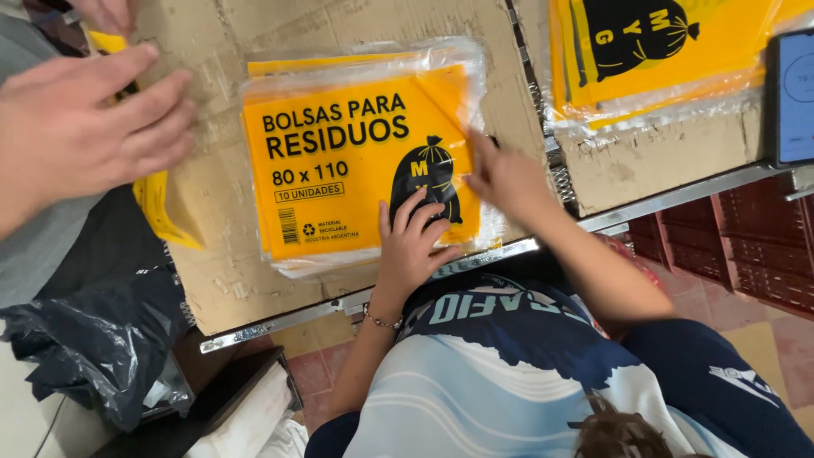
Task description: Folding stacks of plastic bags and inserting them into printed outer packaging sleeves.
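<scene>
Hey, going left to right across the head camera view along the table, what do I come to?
Co-worker's hand, yellow packet of bags, right hand, second stack of yellow packets, blue screen.

Over on the right we've got a stack of yellow packets (pixel 670 59) in clear wrap lying on the worn cardboard sheet (pixel 212 271), and just beside it, at the frame's edge, a dark device with a blue screen (pixel 794 97). Below the table's metal edge (pixel 678 199) we see dark red crates (pixel 746 254) over a tiled floor (pixel 772 339), while a crumpled black plastic bag (pixel 93 331) sits down at the left. Right in front of us a co-worker in a blue-and-white striped shirt (pixel 492 382), thin bracelet (pixel 381 321) on one wrist, has both hands on a yellow packet printed with a black sack (pixel 339 161).
</scene>
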